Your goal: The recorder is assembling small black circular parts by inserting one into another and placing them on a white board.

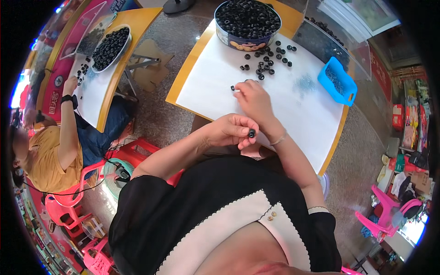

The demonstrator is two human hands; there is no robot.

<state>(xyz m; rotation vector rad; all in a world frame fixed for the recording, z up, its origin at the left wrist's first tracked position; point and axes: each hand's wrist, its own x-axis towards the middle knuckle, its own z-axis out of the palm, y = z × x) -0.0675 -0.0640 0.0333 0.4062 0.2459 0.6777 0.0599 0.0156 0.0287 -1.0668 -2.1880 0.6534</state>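
My left hand (231, 131) is in front of my body near the table's front edge. Its thumb and fingers pinch a small black round piece (251, 133) with a hole in its end. Farther forward, over the white table surface (206, 82), my right hand (253, 98) has its fingers closed together. At its fingertips is another small black piece (233, 88), which looks pinched between them. Several loose black round pieces (266, 64) lie scattered just beyond the right hand. Behind them stands a round tub (247, 43) heaped with the same pieces.
A blue plastic tray (346, 95) of small silvery bits sits at the table's right side, by a clear plastic bin (362, 57). At left, a co-worker (55, 146) reaches over another table with a bowl (120, 62) of black pieces. Red stools (64, 213) stand at lower left.
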